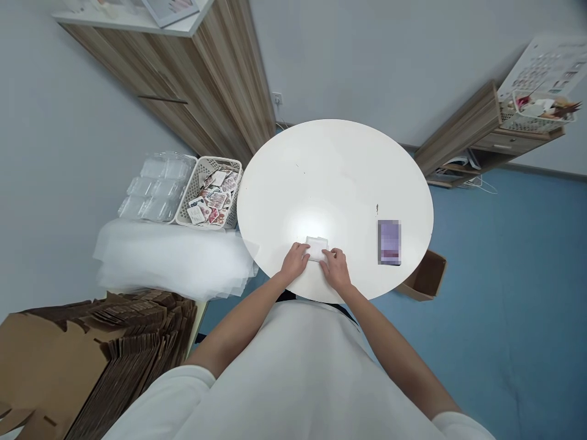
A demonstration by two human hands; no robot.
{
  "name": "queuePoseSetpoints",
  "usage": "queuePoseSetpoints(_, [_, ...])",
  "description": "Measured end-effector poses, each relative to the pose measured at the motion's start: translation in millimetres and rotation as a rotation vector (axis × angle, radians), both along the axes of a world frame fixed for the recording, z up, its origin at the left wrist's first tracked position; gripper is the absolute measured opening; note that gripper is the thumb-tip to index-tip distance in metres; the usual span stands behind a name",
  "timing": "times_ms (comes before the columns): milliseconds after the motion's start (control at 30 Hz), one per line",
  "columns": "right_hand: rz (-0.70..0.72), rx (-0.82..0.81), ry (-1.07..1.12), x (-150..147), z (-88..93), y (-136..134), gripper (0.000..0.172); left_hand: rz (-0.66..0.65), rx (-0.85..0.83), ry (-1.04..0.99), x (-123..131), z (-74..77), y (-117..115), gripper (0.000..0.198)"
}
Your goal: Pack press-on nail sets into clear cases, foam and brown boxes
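Observation:
A small white rectangular packet (317,249), seemingly wrapped in thin translucent sheet, lies near the front edge of the white oval table (339,165). My left hand (295,261) grips its left edge between thumb and fingers. At the packet's right edge, my right hand (335,266) pinches it with thumb and forefinger, the other fingers curled. What is inside the wrapping cannot be made out. To the right on the tabletop lies a pixelated purple rectangular object (389,242).
Left of the table are translucent foam sheets (178,256), a white basket (182,211) of printed cards, and clear plastic boxes (158,186). Flattened cardboard boxes (137,360) are stacked at lower left. An open carton (426,275) sits on the floor under the table's right edge.

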State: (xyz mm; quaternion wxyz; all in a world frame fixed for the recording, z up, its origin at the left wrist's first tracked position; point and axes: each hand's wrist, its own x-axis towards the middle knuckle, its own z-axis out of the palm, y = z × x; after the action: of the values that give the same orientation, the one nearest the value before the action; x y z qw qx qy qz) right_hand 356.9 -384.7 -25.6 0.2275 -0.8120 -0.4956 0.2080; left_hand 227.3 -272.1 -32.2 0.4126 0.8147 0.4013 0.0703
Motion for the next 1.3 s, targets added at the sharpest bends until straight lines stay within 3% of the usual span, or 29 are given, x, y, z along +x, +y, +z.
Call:
queuePoseSetpoints(167, [-0.061, -0.015, 0.262, -7, -3.2, -10, 0.051, 0.108, -0.083, -0.019, 3, 1.4, -6, 0.029])
queuePoseSetpoints(367, [-0.123, -0.080, 0.574, 0, 3.8, -7, 0.055, 0.255, -0.172, -0.020, 4, 9.8, -20, 0.037])
queuePoseSetpoints(533, [-0.102, -0.129, 0.615, 5, 7.6, -5, 0.059, 0.379, -0.248, -0.055, 1, 11.7, -32, 0.036])
queuePoseSetpoints(667, [-0.081, -0.146, 0.628, 0, 8.7, 6, 0.061, 0.420, -0.292, -0.101, -7, 9.5, -28, 0.038])
queuePoseSetpoints(867, [-0.039, -0.158, 0.629, -27, 11.0, 51, 0.064, 0.440, -0.256, -0.116, -36, 10.5, 9, 0.042])
queuePoseSetpoints(1100, [-0.052, -0.144, 0.680, -68, 13.9, 134, 0.061, 0.417, -0.189, -0.080, -79, 6.2, 81, 0.046])
queuePoseSetpoints(1300, [-0.071, -0.108, 0.709, -91, 11.6, 191, 0.061, 0.389, -0.135, -0.085, -97, 0.7, 139, 0.048])
